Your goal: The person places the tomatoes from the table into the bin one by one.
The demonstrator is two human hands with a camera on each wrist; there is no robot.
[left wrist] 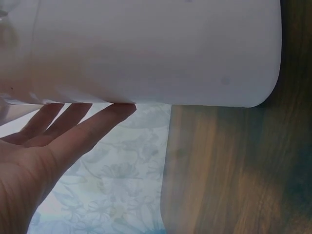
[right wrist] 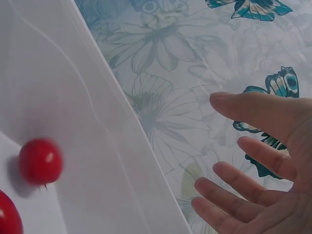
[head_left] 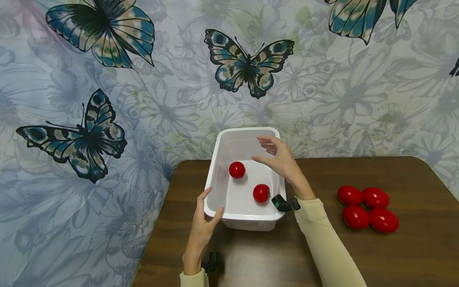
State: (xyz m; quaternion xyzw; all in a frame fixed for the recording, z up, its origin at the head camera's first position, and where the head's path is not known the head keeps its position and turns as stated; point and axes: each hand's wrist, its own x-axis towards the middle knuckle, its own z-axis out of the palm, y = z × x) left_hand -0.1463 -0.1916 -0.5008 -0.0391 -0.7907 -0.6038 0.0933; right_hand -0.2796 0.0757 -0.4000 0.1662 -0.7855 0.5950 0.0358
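A white plastic bin point(head_left: 249, 217) stands on the table with two red tomatoes inside, one tomato point(head_left: 237, 170) toward its left wall and another tomato point(head_left: 261, 193) near the front right. My left hand point(head_left: 201, 227) is at the bin's front left corner, thumb and fingers spread. In the left wrist view its fairly straight fingers point(left wrist: 97, 127) reach the edge of the bin's outer wall point(left wrist: 161, 53). Over the bin's right side my right hand point(head_left: 281, 161) hovers with parted, relaxed fingers and nothing between them. Its spread fingers also show in the right wrist view.
Several red tomatoes point(head_left: 383, 220) lie in a close group on the brown wooden table point(head_left: 423, 255), right of my right forearm. Behind the table hangs a floral cloth point(head_left: 168, 111) with butterflies. A black strap device point(head_left: 287, 203) sits on my right wrist.
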